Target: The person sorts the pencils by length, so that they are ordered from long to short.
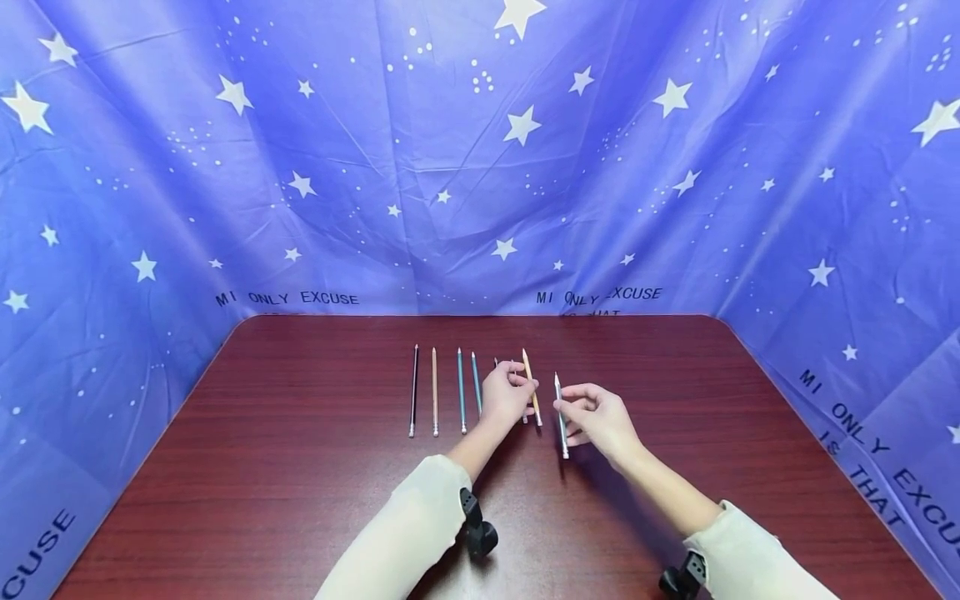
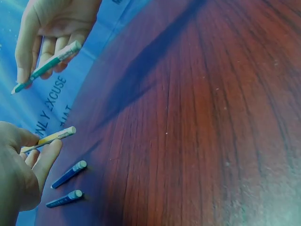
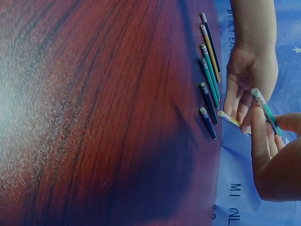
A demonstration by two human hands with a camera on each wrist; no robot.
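My left hand [image 1: 506, 395] pinches a yellow pencil [image 1: 527, 364], point away from me, above the right end of a row of pencils. To its right, my right hand [image 1: 602, 418] holds a green pencil [image 1: 562, 433] between thumb and fingers, over the table. In the left wrist view both held pencils show white eraser ends, and two dark blue pencils [image 2: 69, 174] lie under the left hand. The head view mostly hides these two behind that hand. Farther left lie a black pencil [image 1: 414, 392], another yellow pencil [image 1: 434, 393] and two teal pencils [image 1: 461, 392], side by side.
The dark red wood-grain table [image 1: 247, 467] ends at a back edge against a blue star-printed cloth [image 1: 450, 150], which also hangs along both sides. A black wrist camera [image 1: 477, 527] sits at the left sleeve, and another black camera [image 1: 684, 577] at the right one.
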